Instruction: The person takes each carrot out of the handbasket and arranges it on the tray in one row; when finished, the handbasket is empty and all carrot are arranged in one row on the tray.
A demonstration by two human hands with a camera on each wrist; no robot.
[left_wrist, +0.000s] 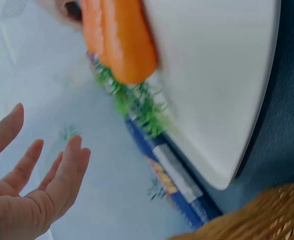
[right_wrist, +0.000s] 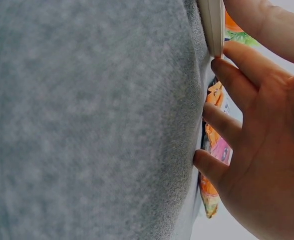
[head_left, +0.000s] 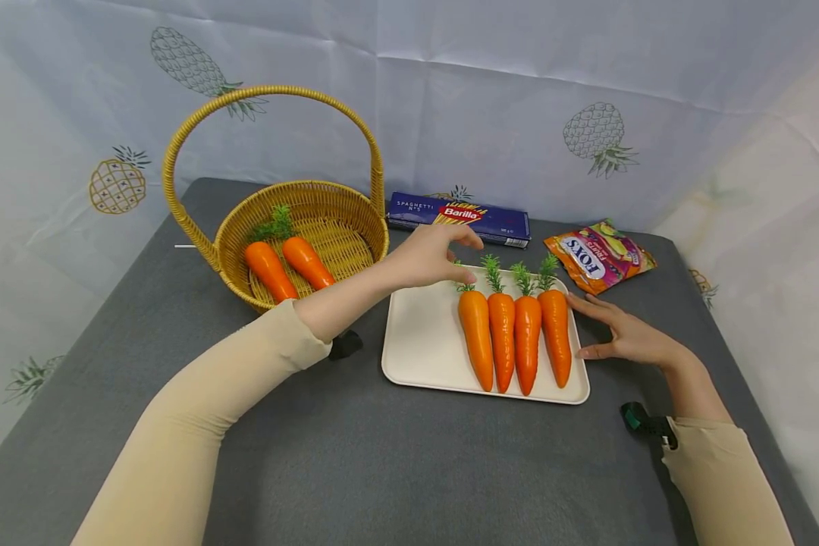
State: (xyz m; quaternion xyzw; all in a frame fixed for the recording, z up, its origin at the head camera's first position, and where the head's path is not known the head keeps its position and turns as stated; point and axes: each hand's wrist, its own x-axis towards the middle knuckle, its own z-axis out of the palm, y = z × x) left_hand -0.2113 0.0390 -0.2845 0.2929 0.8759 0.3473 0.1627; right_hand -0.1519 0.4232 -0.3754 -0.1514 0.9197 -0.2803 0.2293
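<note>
Head view: I have four orange carrots point(head_left: 527, 337) side by side on the white tray point(head_left: 419, 337), leafy ends pointing away from me. The left hand point(head_left: 428, 259) is over the tray's far-left part, thumb close to the greens of the leftmost carrot point(head_left: 475, 337); thumb and fingers are well parted, and I see nothing held. The right hand point(head_left: 621, 332) has its fingers spread at the tray's right edge, seemingly touching the rim but gripping nothing. Left of the tray stands the wicker basket point(head_left: 337, 201), two more carrots point(head_left: 269, 271) inside; behind are the spaghetti box point(head_left: 460, 216) and the sweets bag point(head_left: 599, 256).

I judge the step to be shifting carrots between basket and tray, though I can't tell which way. If I'm picking up, the next move calls for pinching the leftmost carrot; if placing, for swinging back to the basket.
</note>
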